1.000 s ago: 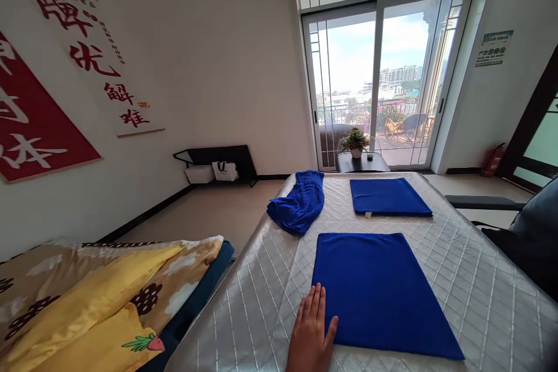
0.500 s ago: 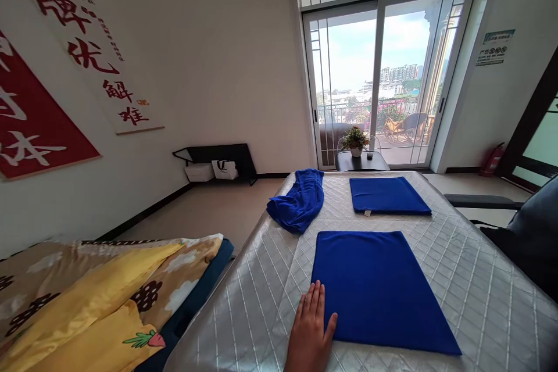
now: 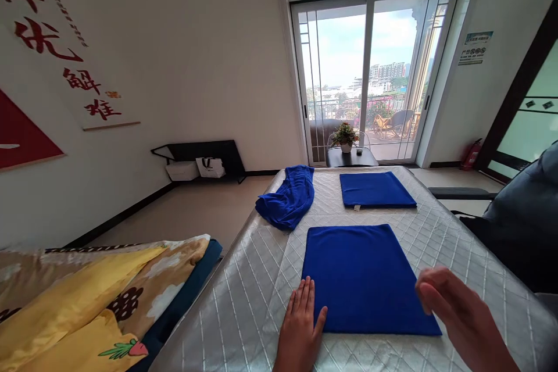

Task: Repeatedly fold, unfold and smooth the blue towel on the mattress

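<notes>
A blue folded cloth lies flat on the silver quilted bed cover. My left hand rests palm down along its left edge, fingers stretched out and thumb on the cloth. Over the cloth's lower right edge is my right hand, blurred, with its fingers curled; whether it touches the cloth I cannot make out. Farther back on the bed lie a second blue folded cloth, showing a small white tag, and a crumpled blue cloth to its left.
On the left stands another bed with a patterned quilt and yellow pillows. Beyond the far edge are a small black table with a potted plant and a glass sliding door. A dark seat stands at right.
My right hand has come into view from the lower right, over the cloth's right edge. My left hand stays against the left edge. The view has turned slightly right.
</notes>
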Demonstrator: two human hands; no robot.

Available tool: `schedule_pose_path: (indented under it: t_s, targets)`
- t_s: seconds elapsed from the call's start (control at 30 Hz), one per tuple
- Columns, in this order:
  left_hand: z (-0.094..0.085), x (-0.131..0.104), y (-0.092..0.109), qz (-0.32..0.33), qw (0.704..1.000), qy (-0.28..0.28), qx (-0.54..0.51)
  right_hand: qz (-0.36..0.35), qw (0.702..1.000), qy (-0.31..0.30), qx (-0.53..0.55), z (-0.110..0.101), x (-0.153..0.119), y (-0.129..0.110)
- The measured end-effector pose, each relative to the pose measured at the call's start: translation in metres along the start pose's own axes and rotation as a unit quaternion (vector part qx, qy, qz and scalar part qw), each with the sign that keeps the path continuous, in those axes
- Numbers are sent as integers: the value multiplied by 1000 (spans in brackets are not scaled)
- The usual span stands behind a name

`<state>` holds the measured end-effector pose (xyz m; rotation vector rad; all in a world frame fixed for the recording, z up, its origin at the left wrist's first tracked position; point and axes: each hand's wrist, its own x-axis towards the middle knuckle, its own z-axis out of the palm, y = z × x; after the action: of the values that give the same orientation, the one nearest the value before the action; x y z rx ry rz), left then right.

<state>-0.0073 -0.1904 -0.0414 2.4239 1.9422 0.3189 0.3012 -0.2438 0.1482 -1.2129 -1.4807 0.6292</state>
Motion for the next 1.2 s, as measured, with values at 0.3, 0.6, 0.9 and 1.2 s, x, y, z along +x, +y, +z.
schedule_pose_path:
  t_s: [0.3,0.6,0.9,1.2]
  targets:
    - [-4,1,-12,-6,999,9,33,-9,959,-30,-282,2,34,177]
    - [-15,71,139,226,972,12,-59,-18,882,-97,-460,32,4,255]
    - [15,89,182,230,965,-14,-126,-32,844,-134,-518,26,1,257]
    - [-2,72,93,104,992,-41,-66,24,853,-126,-505,31,4,242]
